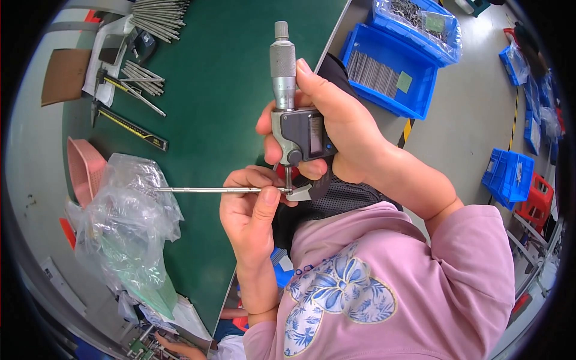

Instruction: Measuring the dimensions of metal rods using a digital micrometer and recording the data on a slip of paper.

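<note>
My right hand point(342, 114) is wrapped round a digital micrometer point(292, 135), its thimble pointing toward the far side and its small display facing up. A thin metal rod point(207, 190) is pinched between the thumb and fingers of my left hand point(249, 207). The rod points left over the green table. Its right end is at the micrometer's jaws, between the spindle and the frame's anvil end; whether both faces touch it I cannot tell. Fingers partly hide that end.
On the green table point(204, 258) lie bundles of metal rods point(157, 18), calipers point(129, 125), a pink basket point(84, 168) and clear plastic bags point(129, 210). Blue bins point(414, 99) with metal parts stand at right. Another person's hand point(177, 348) shows at lower left.
</note>
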The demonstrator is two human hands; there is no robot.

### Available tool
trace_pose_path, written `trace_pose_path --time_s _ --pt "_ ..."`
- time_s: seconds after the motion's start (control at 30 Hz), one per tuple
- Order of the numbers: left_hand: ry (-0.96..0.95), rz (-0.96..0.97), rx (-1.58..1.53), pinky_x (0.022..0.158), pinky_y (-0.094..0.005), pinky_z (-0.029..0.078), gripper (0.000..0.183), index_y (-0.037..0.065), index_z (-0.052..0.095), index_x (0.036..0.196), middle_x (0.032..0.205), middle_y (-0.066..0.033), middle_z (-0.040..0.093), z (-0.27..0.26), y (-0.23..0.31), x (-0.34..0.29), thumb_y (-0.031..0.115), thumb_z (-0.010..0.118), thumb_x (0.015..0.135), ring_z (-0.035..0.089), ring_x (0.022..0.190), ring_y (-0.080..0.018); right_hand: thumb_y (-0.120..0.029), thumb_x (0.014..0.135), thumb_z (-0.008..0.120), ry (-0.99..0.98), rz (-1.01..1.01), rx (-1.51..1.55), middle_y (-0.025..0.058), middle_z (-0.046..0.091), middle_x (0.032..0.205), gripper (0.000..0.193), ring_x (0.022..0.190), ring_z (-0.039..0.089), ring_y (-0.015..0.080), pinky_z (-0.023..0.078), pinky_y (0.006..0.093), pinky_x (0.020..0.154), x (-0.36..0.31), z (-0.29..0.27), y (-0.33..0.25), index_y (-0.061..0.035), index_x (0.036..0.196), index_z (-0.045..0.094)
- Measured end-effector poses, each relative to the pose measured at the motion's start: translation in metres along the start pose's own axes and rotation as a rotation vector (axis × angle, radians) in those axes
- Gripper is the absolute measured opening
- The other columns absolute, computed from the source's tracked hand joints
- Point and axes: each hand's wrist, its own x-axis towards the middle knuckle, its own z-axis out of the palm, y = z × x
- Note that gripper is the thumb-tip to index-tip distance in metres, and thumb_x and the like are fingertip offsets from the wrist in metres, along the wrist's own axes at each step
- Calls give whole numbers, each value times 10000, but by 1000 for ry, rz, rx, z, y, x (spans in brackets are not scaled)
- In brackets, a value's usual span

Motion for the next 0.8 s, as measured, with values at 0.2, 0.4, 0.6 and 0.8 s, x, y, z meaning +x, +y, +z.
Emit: trace_pose_path --time_s 0.2,0.4,0.6,0.8 --pt "9 8 4 596 -268 479 157 -21 439 880 833 -113 487 -1 1 0 54 551 801 519 682 -148 -515 844 289 -13 32 100 154 569 652 598 355 404 127 318 206 319 0 2 -2 27 842 542" --pt "-19 9 5 604 -271 480 150 -21 439 883 845 -118 491 -2 1 1 43 547 800 522 683 -151 -558 782 362 26 52 71 155 570 646 612 356 406 131 316 209 319 -2 5 -6 23 818 552" --pt "1 7 7 608 -276 474 143 -23 436 881 861 -126 488 -3 0 0 32 537 796 523 681 -160 -558 768 386 66 54 49 155 568 623 603 339 394 138 316 213 323 -2 7 -4 19 786 563" --pt "2 -9 17 615 -278 469 156 -26 436 880 870 -130 485 -4 -1 0 58 537 796 519 680 -158 -558 763 396 66 36 20 149 572 621 606 334 391 138 322 218 330 -2 7 -3 23 785 567"
